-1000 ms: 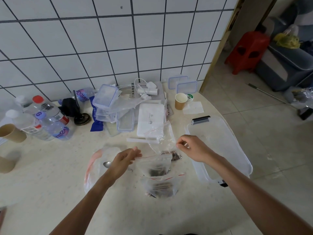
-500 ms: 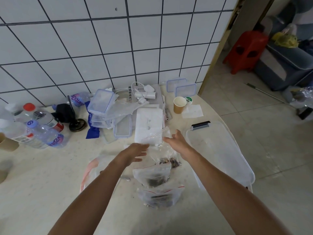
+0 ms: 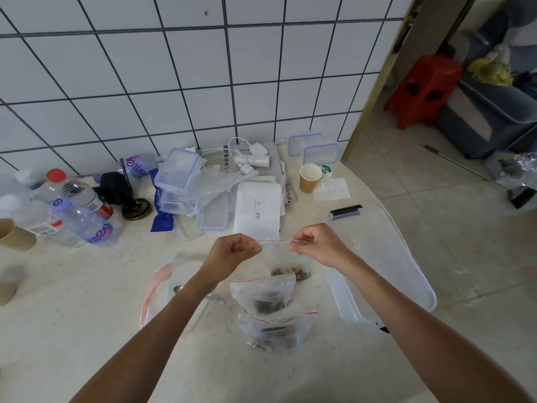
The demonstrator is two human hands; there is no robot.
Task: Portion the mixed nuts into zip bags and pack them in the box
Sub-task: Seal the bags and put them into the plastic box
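Note:
A clear zip bag (image 3: pixel 286 261) with a red seal line hangs upright between my hands, nuts dark at its bottom. My left hand (image 3: pixel 232 253) pinches the left end of its top strip and my right hand (image 3: pixel 315 245) pinches the right end. Two more zip bags with nuts lie on the table below: one (image 3: pixel 263 293) just under the held bag, another (image 3: pixel 277 330) nearer me. A large clear bag with a spoon (image 3: pixel 162 292) lies under my left forearm. The clear plastic box (image 3: pixel 386 257) sits at the table's right edge, past my right hand.
Water bottles (image 3: pixel 84 222) and paper cups (image 3: pixel 14 235) stand at the left. Small lidded containers (image 3: pixel 177 170), a white flat box (image 3: pixel 257 212), a charger and a paper cup (image 3: pixel 309 178) crowd the back near the tiled wall. A red stool (image 3: pixel 421 88) stands beyond the doorway.
Both hands reached forward over the table, then drew back and closed on the top corners of a zip bag, which now hangs stretched between them.

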